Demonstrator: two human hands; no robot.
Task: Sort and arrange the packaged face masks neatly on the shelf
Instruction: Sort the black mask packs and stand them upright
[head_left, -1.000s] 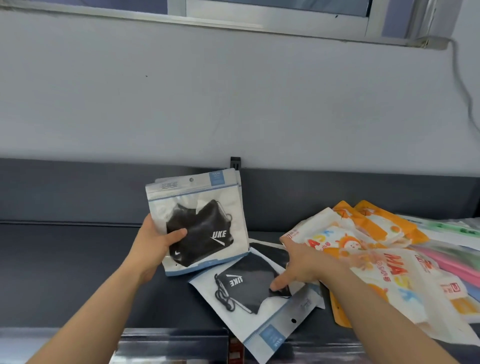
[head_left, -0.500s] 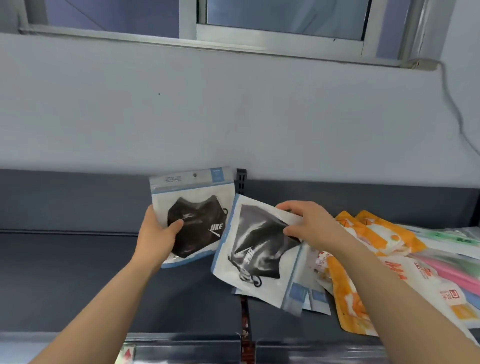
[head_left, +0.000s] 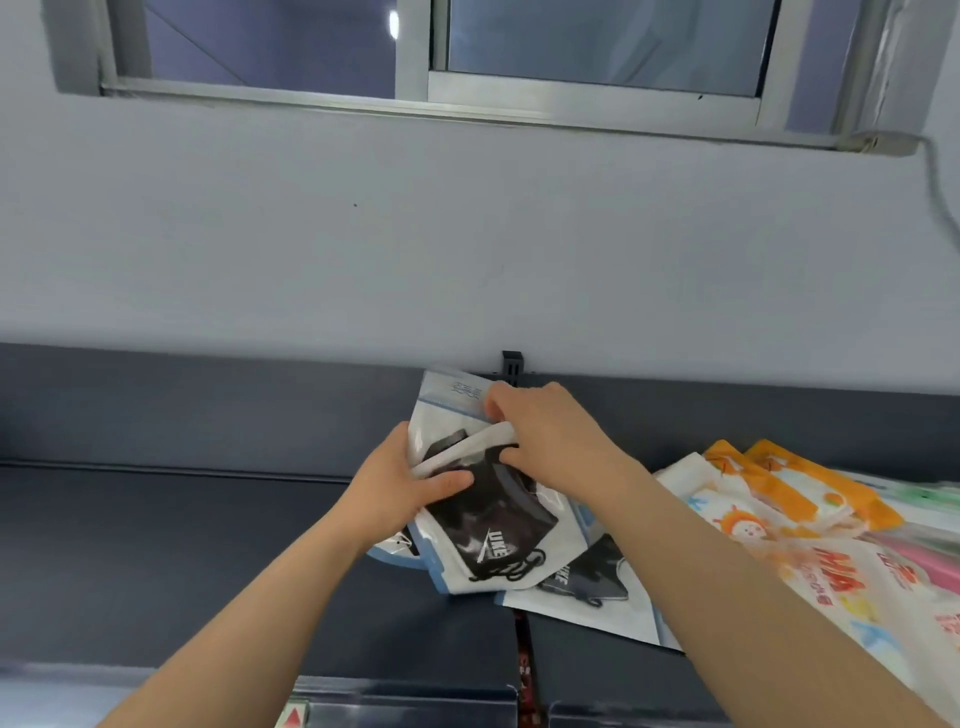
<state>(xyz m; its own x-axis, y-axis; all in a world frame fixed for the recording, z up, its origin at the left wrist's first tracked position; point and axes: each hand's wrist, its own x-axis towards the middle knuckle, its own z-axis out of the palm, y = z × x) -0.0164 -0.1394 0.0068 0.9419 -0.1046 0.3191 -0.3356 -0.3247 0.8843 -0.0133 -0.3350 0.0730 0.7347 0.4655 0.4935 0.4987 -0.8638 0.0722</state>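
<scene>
Black-mask packets (head_left: 496, 535), clamped between thumb and fingers of the left hand (head_left: 400, 491) and pinched along their upper edge by the right hand (head_left: 553, 441), apparently to square 1 stack above the shelf (head_left: 182, 561).

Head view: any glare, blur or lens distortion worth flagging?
Head view: soft even light, no hard shadows; sheen on the black-mask pack; right-edge packs smeared; window frame bent by the wide lens.
</scene>
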